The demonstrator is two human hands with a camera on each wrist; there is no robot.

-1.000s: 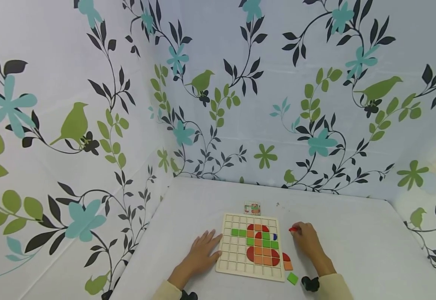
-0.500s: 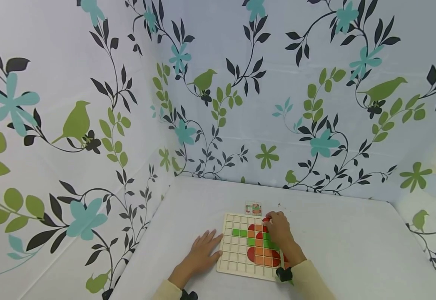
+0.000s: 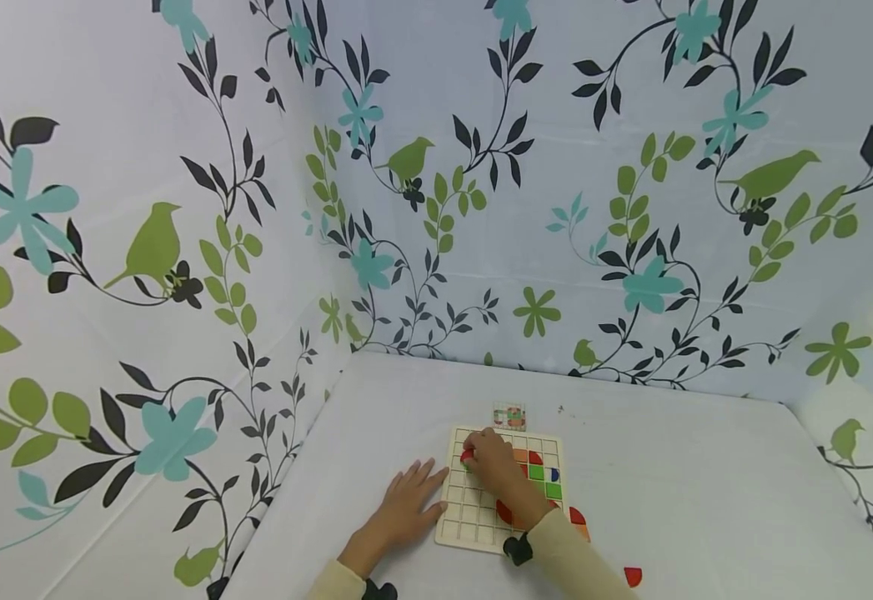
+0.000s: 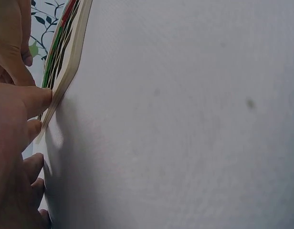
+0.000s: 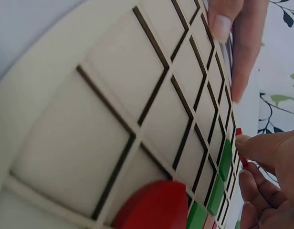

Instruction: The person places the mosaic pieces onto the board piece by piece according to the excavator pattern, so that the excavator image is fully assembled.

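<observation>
My right hand [image 3: 499, 467] pinches a red piece [image 5: 240, 148] between thumb and fingers, at the upper left part of the wooden grid board [image 3: 466, 521]. In the right wrist view, that piece is close beside the row of green tiles [image 5: 225, 160]. My left hand [image 3: 406, 504] lies flat with fingers spread, thumb and forefinger at the board's left edge. Red, orange and green pieces fill part of the grid, among them a rounded red piece [image 5: 154, 207] and a blue-and-white tile [image 3: 552, 475]. My right hand and forearm cover some of them.
A small patterned card [image 3: 509, 417] lies just behind the board. Loose red and orange pieces [image 3: 577, 517] lie by its right edge, and another red piece [image 3: 634, 577] is nearer the front, beside the right sleeve. The white table [image 3: 706, 483] meets a leaf-patterned cloth wall [image 3: 436, 250].
My right hand has carried the red piece leftward from beyond the board's right side to its upper left. The sleeve now hides the loose green tile; a loose red piece shows. The left hand stays put.
</observation>
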